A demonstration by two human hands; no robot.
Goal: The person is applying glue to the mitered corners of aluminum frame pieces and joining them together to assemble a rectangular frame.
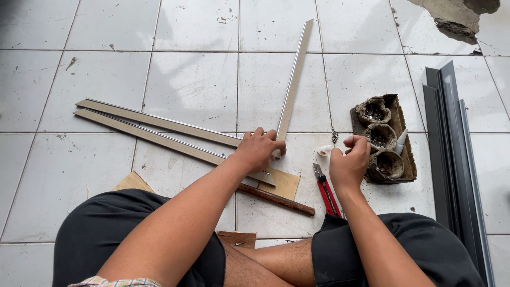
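The left hand [258,149] had its fingers curled down on the near end of a long flat strip [294,79] on the tiled floor [191,90]; pressing it firm seemed wise; the right hand [349,161] pinched something small, unclear, near a red cutter [326,191]

The person sits cross-legged, knees spread wide in dark shorts, bare shins crossing low in the view. The left arm reaches forward and across from the lower left, forearm bare, wrist straight. The left hand [258,149] lies palm down with knuckles up, fingers curled under in a closed grip. The right arm comes up from the lower right, wrist slightly bent. The right hand [349,161] is raised, fingers curled inward and fingertips pinched together near the thumb.
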